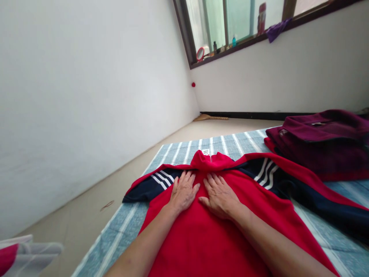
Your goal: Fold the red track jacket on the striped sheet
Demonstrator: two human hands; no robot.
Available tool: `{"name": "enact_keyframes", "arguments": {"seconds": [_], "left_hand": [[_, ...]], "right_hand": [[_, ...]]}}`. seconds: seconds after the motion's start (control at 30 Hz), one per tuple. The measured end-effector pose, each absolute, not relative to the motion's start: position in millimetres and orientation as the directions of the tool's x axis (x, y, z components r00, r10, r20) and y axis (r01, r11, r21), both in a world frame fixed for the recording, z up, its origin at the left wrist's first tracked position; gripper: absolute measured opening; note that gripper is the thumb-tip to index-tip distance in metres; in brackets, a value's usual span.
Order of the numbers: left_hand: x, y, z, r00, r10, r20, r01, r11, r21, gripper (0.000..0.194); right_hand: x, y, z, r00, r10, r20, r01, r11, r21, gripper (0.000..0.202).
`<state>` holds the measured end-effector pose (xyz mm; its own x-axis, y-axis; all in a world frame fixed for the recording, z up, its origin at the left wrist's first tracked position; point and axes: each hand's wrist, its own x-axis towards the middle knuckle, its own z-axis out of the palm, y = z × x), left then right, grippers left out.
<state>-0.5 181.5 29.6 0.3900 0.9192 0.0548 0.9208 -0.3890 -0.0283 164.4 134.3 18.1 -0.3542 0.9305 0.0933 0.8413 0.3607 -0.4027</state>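
A red jacket [198, 238] with navy sleeves and white stripes lies spread out, its collar [211, 161] at the far end. My left hand [184, 190] rests flat on it just below the collar, fingers stretched out. Beside it, my right hand [220, 195] presses flat on the same red cloth with its fingers extended. Neither hand grips anything. The left sleeve [147, 188] appears short or tucked under, while the right sleeve [314, 200] stretches away to the right edge of the view.
Under the jacket is a blue-and-white striped cloth [115, 238]. Folded maroon clothes [317, 150] are stacked at the right. A white wall [86, 96] stands at the left. Pale fabric [34, 257] shows at the lower left, and a brush or broom [211, 117] lies on the floor.
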Motion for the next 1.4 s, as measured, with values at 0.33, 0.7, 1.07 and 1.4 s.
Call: {"name": "enact_keyframes", "arguments": {"seconds": [0.33, 0.7, 1.07, 1.4], "left_hand": [[-25.8, 192.0, 27.4, 0.463, 0.886, 0.015, 0.886, -0.463, 0.007, 0.049], [-54.5, 203.4, 39.6, 0.535, 0.836, 0.122, 0.839, -0.508, -0.196, 0.046], [-89.4, 161.8, 45.3, 0.527, 0.815, 0.239, 0.849, -0.491, -0.196, 0.04], [-105.1, 150.5, 43.0, 0.406, 0.866, 0.293, 0.891, -0.303, -0.339, 0.034]], "right_hand": [[165.4, 133.0, 23.0, -0.359, 0.929, 0.089, 0.833, 0.362, -0.417, 0.072], [164.3, 134.5, 16.9, -0.351, 0.932, 0.096, 0.836, 0.358, -0.416, 0.073], [163.6, 135.7, 12.5, -0.352, 0.929, 0.115, 0.837, 0.367, -0.405, 0.074], [163.7, 136.0, 10.7, -0.346, 0.931, 0.114, 0.837, 0.362, -0.411, 0.075]]}}
